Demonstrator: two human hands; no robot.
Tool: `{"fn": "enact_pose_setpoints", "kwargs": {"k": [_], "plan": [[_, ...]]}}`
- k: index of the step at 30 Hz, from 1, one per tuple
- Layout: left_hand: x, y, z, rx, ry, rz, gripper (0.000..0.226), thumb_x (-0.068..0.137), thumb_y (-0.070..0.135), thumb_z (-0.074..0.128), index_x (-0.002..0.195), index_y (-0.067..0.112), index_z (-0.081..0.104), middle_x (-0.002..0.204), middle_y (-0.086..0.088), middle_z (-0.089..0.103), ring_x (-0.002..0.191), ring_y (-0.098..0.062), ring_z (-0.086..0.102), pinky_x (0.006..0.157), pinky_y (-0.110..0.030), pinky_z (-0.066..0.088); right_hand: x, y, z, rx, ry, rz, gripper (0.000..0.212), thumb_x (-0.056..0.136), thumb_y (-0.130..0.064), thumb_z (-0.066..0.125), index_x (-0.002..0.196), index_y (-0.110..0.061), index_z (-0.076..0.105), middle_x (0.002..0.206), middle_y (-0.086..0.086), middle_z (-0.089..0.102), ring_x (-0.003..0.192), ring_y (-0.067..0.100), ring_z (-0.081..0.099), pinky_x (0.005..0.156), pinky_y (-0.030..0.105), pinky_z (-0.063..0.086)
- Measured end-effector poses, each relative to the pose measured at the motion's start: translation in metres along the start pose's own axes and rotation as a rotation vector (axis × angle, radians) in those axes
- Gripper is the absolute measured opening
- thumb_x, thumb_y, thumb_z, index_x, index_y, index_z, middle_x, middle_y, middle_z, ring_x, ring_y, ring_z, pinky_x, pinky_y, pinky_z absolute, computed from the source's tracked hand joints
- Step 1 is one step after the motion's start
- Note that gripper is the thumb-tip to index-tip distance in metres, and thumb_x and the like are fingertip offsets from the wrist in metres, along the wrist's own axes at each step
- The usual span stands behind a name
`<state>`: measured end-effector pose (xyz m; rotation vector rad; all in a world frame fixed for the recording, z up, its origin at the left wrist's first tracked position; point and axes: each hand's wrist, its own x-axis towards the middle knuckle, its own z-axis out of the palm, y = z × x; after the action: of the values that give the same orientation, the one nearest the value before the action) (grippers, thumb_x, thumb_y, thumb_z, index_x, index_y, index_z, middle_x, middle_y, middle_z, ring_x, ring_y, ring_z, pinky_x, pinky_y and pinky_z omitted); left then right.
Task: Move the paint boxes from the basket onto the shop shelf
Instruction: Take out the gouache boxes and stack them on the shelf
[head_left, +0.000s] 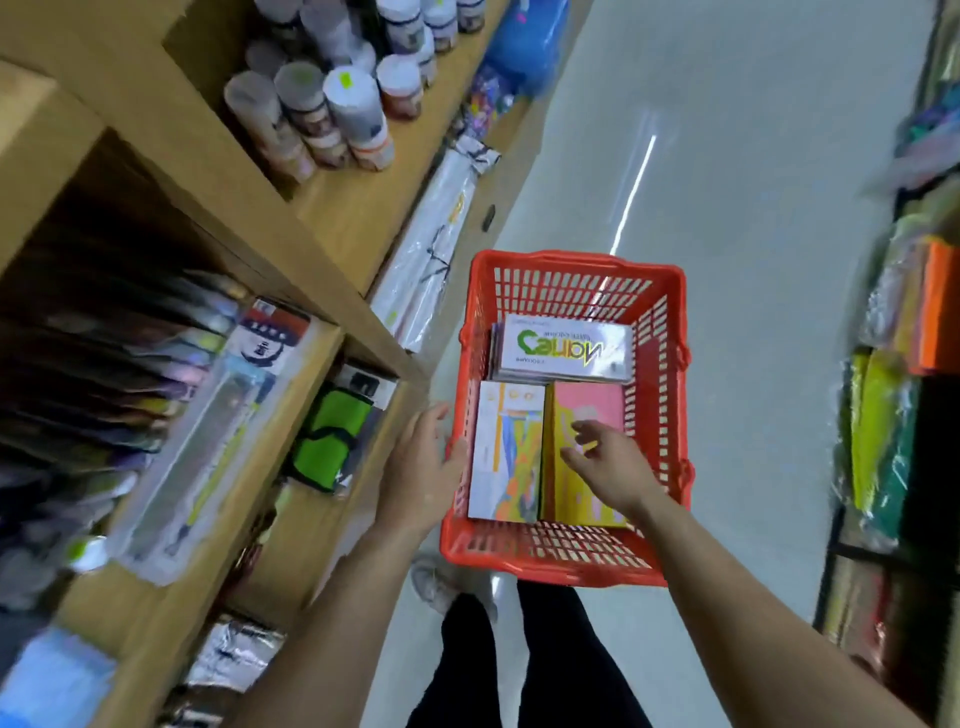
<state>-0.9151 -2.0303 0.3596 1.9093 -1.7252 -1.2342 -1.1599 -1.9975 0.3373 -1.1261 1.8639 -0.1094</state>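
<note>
A red plastic basket (670, 395) sits on the aisle floor in front of me. It holds a white paint box with coloured art (506, 447) at the near left, a pink and yellow paint box (589, 402) beside it, and a stack of white boxes with green lettering (563, 347) at the far end. My right hand (608, 465) hovers open over the pink and yellow box. My left hand (423, 470) is open at the basket's left rim, beside the white box. The wooden shop shelf (343, 213) stands to my left.
The shelf carries white tubs (353, 111) up top, flat packets (156, 364) and a green pouch (330, 436) lower down. Wrapped rolls (431, 249) lean at its foot. A second rack of coloured goods (904, 415) lines the right side. My legs and shoe (441, 584) stand behind the basket.
</note>
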Motion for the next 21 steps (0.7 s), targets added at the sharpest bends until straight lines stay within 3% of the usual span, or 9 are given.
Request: {"fn": "enact_pose_setpoints", "kwargs": {"k": [3,6,10,13,17,21], "plan": [[0.022,-0.025,0.024,0.031,0.039,-0.038,0.051,0.096,0.024,0.064,0.145,0.016,0.051,0.145,-0.006,0.057,0.125,-0.022,0.059,0.099,-0.034,0.047,0.037,-0.001,0.042,0.059,-0.024,-0.004,0.054,0.095,-0.023,0.07,0.144,-0.004,0.056,0.134,0.019,0.069,0.117,0.037,0.068,0.097,0.04,0.052],[0.035,-0.048,0.043,-0.002,0.022,-0.015,0.052,0.096,0.026,0.063,0.145,0.018,0.051,0.141,-0.005,0.06,0.121,-0.018,0.062,0.096,-0.024,0.047,0.06,0.001,0.08,0.09,-0.019,0.043,0.057,0.093,-0.017,0.066,0.143,0.002,0.05,0.134,0.027,0.063,0.126,0.041,0.058,0.103,0.043,0.048],[0.038,-0.072,0.058,-0.095,-0.003,0.027,0.047,0.099,0.035,0.051,0.146,0.037,0.043,0.143,0.006,0.057,0.13,-0.013,0.057,0.105,-0.046,0.05,0.072,0.009,0.113,0.123,0.046,0.116,0.062,0.091,-0.014,0.068,0.141,0.008,0.041,0.131,0.031,0.058,0.124,0.045,0.055,0.098,0.043,0.044],[0.034,-0.084,0.061,-0.139,-0.013,0.03,0.047,0.102,0.045,0.044,0.148,0.05,0.037,0.145,0.018,0.055,0.13,-0.006,0.056,0.103,-0.048,0.051,0.076,0.009,0.128,0.148,0.097,0.143,0.058,0.09,-0.019,0.07,0.136,0.004,0.044,0.132,0.026,0.057,0.123,0.043,0.056,0.093,0.044,0.047],[0.031,-0.087,0.063,-0.209,-0.062,0.008,0.053,0.097,0.069,0.037,0.149,0.058,0.031,0.145,0.023,0.055,0.129,-0.002,0.057,0.101,-0.045,0.054,0.079,0.013,0.135,0.22,0.098,0.134,0.066,0.088,-0.023,0.073,0.143,0.0,0.042,0.142,0.019,0.056,0.129,0.038,0.055,0.099,0.039,0.048],[0.033,-0.088,0.063,-0.244,-0.101,0.032,0.053,0.095,0.074,0.036,0.146,0.064,0.026,0.138,0.034,0.054,0.125,0.005,0.058,0.094,-0.028,0.054,0.079,0.023,0.135,0.308,0.061,0.154,0.061,0.087,-0.024,0.072,0.14,-0.02,0.043,0.126,-0.003,0.068,0.111,0.026,0.067,0.08,0.027,0.041]]}}
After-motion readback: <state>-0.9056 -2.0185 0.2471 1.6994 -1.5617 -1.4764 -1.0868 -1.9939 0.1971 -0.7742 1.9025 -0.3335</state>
